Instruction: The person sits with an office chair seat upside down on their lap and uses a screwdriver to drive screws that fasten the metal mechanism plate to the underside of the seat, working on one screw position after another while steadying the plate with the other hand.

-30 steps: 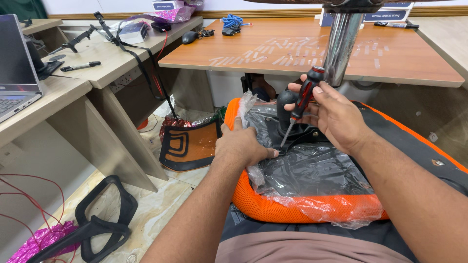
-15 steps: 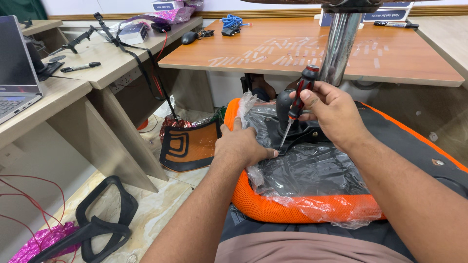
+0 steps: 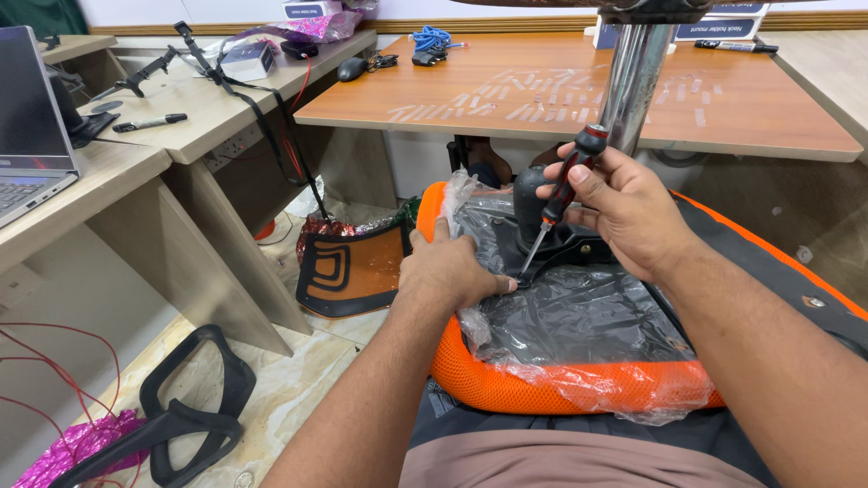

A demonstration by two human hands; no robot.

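An upturned office chair seat [image 3: 561, 384] with an orange mesh edge lies on my lap, its black underside wrapped in clear plastic film [image 3: 579, 316]. A chrome gas-lift column [image 3: 633, 72] rises from the black mechanism at its centre. My right hand [image 3: 619, 212] grips a red-and-black screwdriver [image 3: 562, 194], held steeply with the tip down at the seat's underside. My left hand [image 3: 452, 271] rests flat on the plastic just left of the tip, fingers touching the spot where the tip meets the seat.
A wooden table [image 3: 561, 99] with small strips on it stands behind the chair. Desks at left carry a laptop [image 3: 32, 145], a marker and cables. An orange-and-black chair part [image 3: 348, 271] leans against the desk leg; a black armrest [image 3: 181, 416] and pink foil lie on the floor.
My right hand has tilted and lowered the screwdriver slightly, keeping its tip at the same point. My left hand has stayed on the plastic.
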